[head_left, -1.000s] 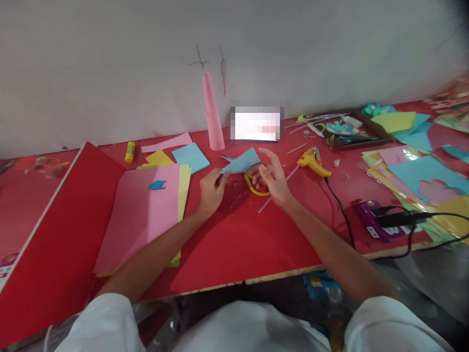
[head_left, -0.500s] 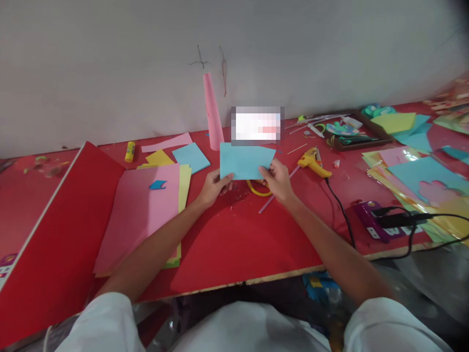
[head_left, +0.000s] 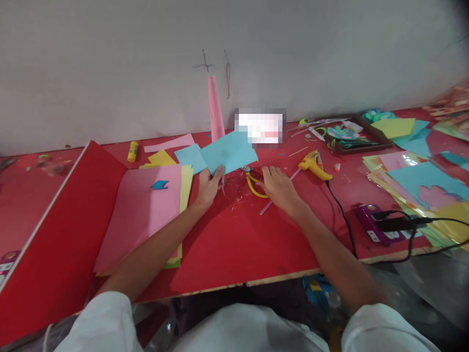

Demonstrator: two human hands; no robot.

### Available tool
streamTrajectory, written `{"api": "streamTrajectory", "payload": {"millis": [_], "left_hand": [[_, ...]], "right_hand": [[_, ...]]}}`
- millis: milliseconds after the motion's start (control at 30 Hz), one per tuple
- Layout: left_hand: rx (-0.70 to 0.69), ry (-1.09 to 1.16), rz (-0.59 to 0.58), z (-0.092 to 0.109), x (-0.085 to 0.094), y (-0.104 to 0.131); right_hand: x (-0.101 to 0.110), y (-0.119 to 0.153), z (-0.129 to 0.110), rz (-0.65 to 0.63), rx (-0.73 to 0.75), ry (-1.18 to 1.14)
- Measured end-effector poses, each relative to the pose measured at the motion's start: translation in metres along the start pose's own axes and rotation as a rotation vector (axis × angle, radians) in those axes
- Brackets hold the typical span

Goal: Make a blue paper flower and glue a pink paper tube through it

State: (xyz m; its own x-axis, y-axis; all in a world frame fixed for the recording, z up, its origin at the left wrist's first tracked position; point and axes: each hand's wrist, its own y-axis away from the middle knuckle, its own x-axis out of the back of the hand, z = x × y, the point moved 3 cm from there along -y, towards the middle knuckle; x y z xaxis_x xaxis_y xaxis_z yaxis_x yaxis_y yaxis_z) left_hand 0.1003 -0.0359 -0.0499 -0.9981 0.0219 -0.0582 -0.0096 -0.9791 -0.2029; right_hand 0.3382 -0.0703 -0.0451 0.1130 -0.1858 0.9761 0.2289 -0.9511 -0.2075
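Note:
A light-blue sheet of paper [head_left: 230, 152] is pinched at its lower left part by my left hand [head_left: 210, 187], tilted above the table. My right hand [head_left: 280, 188] is at the red and yellow-handled tool [head_left: 253, 188], which looks like pliers or scissors. Its fingers curl down at the handles, and whether they grip them is hidden. A clear glue stick [head_left: 265, 207] lies partly under that hand. Behind the blue sheet stands a tall pink paper cone [head_left: 216, 110].
Pink and yellow sheets [head_left: 146, 210] and a red folder [head_left: 62, 234] lie left. On the right are a yellow glue gun [head_left: 315, 166] with its cord, a purple power strip [head_left: 377, 227], a dark tray [head_left: 361, 145] and colored papers [head_left: 427, 176]. A blurred bright rectangle [head_left: 262, 128] stands behind.
My right hand has let go of the blue sheet and moved down onto the yellow-handled tool. The sheet, now only in my left hand, has tilted and shifted left.

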Motion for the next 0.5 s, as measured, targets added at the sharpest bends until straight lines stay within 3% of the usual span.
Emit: {"api": "streamTrajectory", "payload": {"millis": [133,333,500], "left_hand": [[-0.057,-0.063,0.005,0.021,0.001,-0.004],[-0.251,0.003,0.130,0.083,0.017,-0.020],[-0.309,0.051,0.125,0.119,0.020,-0.019]], "right_hand": [[-0.005,-0.001,0.005,0.027,0.037,-0.045],[-0.004,-0.002,0.015,0.050,0.024,-0.108],[-0.002,-0.003,0.014,0.014,-0.035,-0.057]]}}
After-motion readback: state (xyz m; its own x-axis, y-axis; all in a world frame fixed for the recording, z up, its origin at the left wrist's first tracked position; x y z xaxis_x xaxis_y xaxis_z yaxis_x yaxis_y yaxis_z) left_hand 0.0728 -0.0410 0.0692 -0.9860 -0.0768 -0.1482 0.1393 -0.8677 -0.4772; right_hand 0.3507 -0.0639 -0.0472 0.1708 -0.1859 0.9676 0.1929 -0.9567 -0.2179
